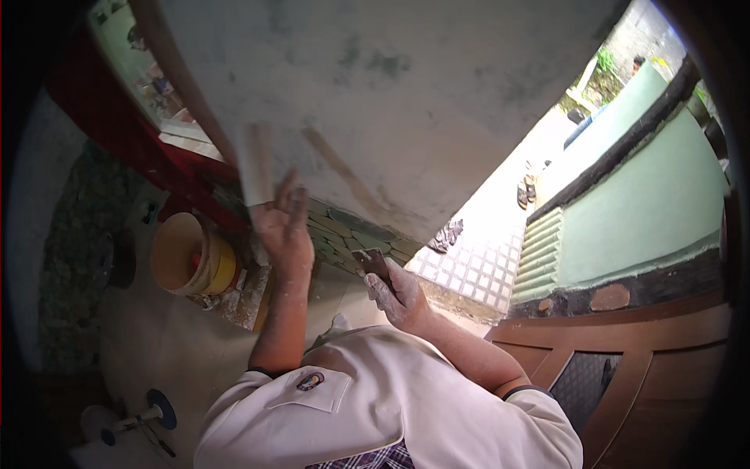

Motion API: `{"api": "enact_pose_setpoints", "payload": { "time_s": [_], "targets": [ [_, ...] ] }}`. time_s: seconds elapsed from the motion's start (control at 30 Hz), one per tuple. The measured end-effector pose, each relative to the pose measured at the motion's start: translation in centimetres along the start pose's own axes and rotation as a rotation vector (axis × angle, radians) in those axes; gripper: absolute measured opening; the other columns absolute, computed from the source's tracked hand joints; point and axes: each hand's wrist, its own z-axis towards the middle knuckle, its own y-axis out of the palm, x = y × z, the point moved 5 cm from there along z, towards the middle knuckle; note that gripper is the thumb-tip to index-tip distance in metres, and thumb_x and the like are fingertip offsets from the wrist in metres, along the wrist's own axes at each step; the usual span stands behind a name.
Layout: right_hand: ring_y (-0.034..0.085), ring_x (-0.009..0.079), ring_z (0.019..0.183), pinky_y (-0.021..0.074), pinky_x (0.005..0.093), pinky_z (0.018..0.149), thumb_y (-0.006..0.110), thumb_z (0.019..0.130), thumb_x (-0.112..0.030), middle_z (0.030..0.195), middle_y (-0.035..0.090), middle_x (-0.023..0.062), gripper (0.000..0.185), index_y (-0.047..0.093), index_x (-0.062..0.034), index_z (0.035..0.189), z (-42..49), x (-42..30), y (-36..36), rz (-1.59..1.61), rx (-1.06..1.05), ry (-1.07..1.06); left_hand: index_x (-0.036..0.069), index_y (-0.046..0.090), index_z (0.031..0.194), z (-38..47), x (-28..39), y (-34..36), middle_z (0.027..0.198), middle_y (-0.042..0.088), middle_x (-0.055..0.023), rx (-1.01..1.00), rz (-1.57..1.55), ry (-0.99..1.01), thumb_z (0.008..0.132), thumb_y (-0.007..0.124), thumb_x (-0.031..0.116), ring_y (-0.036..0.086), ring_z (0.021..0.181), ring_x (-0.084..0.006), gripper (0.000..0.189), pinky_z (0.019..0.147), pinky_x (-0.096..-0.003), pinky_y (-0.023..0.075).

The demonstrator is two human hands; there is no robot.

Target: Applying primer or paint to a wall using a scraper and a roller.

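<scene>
My left hand point(284, 234) is raised at the left edge of the plastered wall point(375, 117), its fingers spread and blurred. A pale, blurred strip point(256, 167) runs upward from its fingers; whether the hand grips this strip or only overlaps it in view I cannot tell. Lower and to the right, before my chest, my right hand point(401, 296) is closed around a flat, dark scraper point(373, 265) with whitish residue along its end. White powder or paste coats the right fingers. The wall surface shows grey-green patches and a slanting brownish streak point(343, 170).
Left of me stand an open plastic bucket point(176, 255) and a yellow container point(222, 267) beside a smeared board point(246, 299). Stone cladding point(340, 231) lines the wall's foot. A brown panelled door point(633, 375) is at right; sandals point(525, 190) lie on the tiled path outside.
</scene>
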Motion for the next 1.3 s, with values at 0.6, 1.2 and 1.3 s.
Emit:
{"api": "enact_pose_setpoints", "payload": {
  "time_s": [0.6, 1.2, 1.3],
  "targets": [
    [0.045, 0.0052, 0.054, 0.0376, 0.0213, 0.047, 0.046, 0.098, -0.018, 0.069, 0.05, 0.0, 0.019, 0.052, -0.0023, 0.106, -6.1, 5.3, -11.7, 0.311, 0.178, 0.163, -0.011, 0.029, 0.133, -10.8, -14.5, 9.0, 0.139, 0.03, -0.0325, 0.045, 0.677, -0.191, 0.096, 0.041, 0.042, 0.03, 0.129, -0.0407, 0.066, 0.109, -0.0441, 0.0177],
    [0.048, 0.0098, 0.049, 0.0412, 0.0228, 0.043, 0.047, 0.098, -0.017, 0.065, 0.053, 0.0039, 0.015, 0.05, -0.0039, 0.102, -6.8, 6.7, -19.3, 0.363, 0.178, 0.072, -0.01, 0.026, 0.137, 0.6, 0.2, 22.8, 0.141, 0.026, -0.0331, -0.062, 0.98, 0.778, 0.09, 0.049, 0.044, 0.017, 0.135, -0.0474, 0.076, 0.106, -0.0655, -0.0013],
    [0.046, 0.0072, 0.05, 0.0384, 0.0213, 0.045, 0.047, 0.098, -0.019, 0.065, 0.052, 0.0014, 0.019, 0.05, -0.0013, 0.104, -6.6, 6.9, -19.8, 0.394, 0.192, 0.067, -0.007, 0.032, 0.134, 2.1, 2.3, 23.1, 0.138, 0.031, -0.0316, -0.046, 1.041, 0.873, 0.09, 0.049, 0.033, 0.024, 0.131, -0.0483, 0.062, 0.107, -0.0636, 0.0019]
  ]
}}
